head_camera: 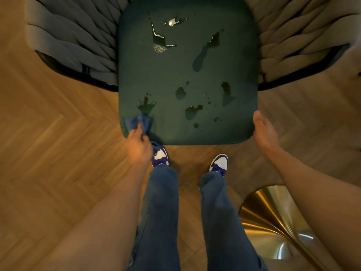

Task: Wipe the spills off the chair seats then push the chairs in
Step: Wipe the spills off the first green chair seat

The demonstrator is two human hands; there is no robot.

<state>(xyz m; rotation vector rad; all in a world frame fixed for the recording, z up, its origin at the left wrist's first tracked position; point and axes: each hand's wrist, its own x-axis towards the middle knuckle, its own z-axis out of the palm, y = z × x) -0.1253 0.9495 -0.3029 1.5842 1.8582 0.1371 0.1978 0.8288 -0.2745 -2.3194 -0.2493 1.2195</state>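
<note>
Your left hand has its fingers curled round a small bunched blue cloth, pressing it onto the near left corner of the dark green padded chair seat. Your right hand holds nothing; its fingers lie fairly straight against the seat's near right edge, steadying it.

The risk starts right at the cloth. It is bunched small, and the splash-shaped dark spill sits just beyond your fingertips. Push straight into it with so little cloth flat on the seat and you will likely smear the liquid outward instead of lifting it. Part of the cloth hangs off the edge below your hand, so a sweep toward you could drag liquid over the rim onto your white and purple shoes or the herringbone wooden floor. One small cloth may also get too wet to take up the rest.

Further out, the seat carries many wet patches: puddles and fine droplets in the middle ground off your right fingertips, a long streak beyond, and at the far side a glossy pool that catches the light. Several look half soaked in, with duller halos round them, so those will want blotting. The grey woven padded backrest wraps both far sides; keep the wet cloth clear of it.
</note>
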